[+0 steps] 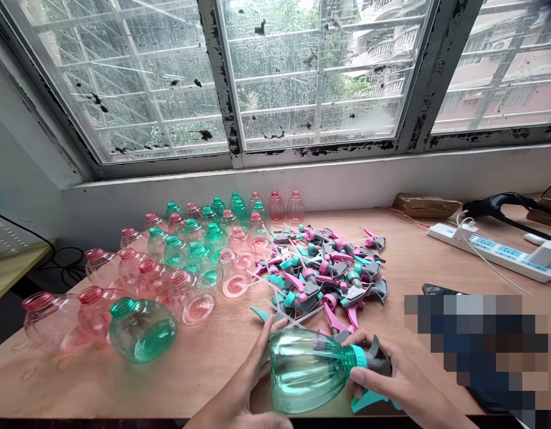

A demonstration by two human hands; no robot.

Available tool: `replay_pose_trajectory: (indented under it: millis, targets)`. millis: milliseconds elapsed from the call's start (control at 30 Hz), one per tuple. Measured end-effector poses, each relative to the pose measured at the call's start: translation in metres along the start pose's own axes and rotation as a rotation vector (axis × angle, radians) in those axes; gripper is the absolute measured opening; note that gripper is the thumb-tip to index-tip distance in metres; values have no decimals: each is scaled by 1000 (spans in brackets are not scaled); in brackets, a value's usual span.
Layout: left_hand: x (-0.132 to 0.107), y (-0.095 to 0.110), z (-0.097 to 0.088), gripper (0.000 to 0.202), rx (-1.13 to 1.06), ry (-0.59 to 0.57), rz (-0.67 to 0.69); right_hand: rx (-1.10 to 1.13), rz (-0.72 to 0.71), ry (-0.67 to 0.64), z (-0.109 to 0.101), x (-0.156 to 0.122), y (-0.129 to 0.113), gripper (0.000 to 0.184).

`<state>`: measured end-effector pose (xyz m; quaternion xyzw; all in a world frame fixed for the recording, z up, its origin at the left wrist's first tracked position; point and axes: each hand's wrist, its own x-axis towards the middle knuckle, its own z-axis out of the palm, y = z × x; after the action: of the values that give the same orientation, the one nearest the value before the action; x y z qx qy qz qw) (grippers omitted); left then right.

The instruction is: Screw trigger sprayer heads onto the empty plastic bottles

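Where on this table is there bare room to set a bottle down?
The table is bare between the pile of spray heads and the power strip, and between the tipped green bottle and the left hand on the held bottle. Empty bottles crowd the left; the pile fills the middle.

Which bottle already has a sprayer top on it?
The green bottle held sideways between the left hand and right hand: a grey spray head sits on its neck. The other bottles have bare necks.
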<state>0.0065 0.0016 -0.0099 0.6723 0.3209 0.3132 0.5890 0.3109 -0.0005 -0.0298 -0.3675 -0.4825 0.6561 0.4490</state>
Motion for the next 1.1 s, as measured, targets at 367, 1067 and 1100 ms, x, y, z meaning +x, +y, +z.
replay_pose_trajectory:
  millis: [367,1067,1100]
  targets:
    - [1,-1,-1,97,64,-46,-19,1,8,24,2,0,-2,40]
    - [1,-2,-4,100,80,10,-86,-69,0,22,1,0,-4,38]
    - [1,-1,-4,99,87,11,-82,-73,-1,27,0,0,-3,39]
